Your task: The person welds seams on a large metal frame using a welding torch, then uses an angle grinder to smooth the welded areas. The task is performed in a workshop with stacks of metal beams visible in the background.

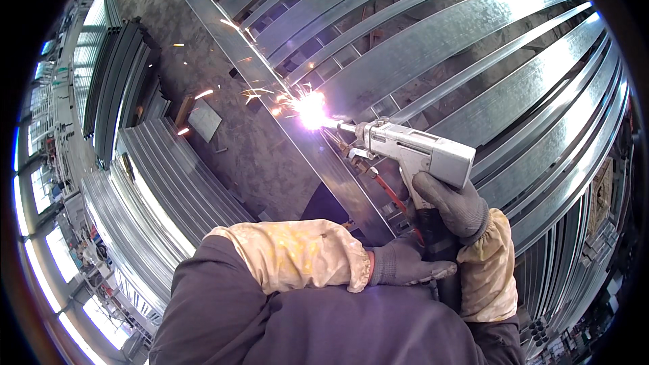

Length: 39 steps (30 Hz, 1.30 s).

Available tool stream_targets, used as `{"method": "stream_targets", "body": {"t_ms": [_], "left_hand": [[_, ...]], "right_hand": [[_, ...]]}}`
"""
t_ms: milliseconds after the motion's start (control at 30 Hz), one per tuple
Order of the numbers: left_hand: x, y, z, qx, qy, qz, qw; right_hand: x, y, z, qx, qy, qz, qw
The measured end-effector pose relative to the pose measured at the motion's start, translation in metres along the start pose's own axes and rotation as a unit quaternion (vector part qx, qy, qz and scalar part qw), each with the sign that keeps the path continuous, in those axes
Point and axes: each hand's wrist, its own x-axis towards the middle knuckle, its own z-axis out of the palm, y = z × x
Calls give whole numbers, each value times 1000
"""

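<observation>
Right hand (451,206): gloved fingers wrap the grip of the white torch (412,145); a slackening grip could let the tip wander.
Left hand (405,263): gloved, at the torch's black lower end; I can't tell how far its fingers close, so its support could be weak.
Red hose (389,192): runs beside the torch, near the heat, and could scorch.
Glare (312,111): burns at the tip, over the flat metal bar (338,179), hiding what lies beneath (I'm squinting too); lingering there could overheat the metal.
Sparks (253,94): scatter leftward over the floor (260,155); a stray one could singe the tan sleeve (297,253).
</observation>
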Motion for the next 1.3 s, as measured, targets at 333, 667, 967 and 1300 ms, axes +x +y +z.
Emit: {"method": "stream_targets", "body": {"t_ms": [333, 667, 967, 1300], "left_hand": [[-1, 1, 4, -26, -4, -22, 999], [-1, 0, 4, -22, -20, -84, 996], [-1, -1, 5, -34, -38, -82, 995], [0, -10, 5, -52, -89, -138, 985]], "right_hand": [[-1, 4, -3, 5, -12, 23, 1000], [-5, 10, -3, 1, -6, 2, 1000], [-9, 3, -1, -3, -2, 23, 1000], [-11, 5, 1, -1, 1, 11, 1000]]}}
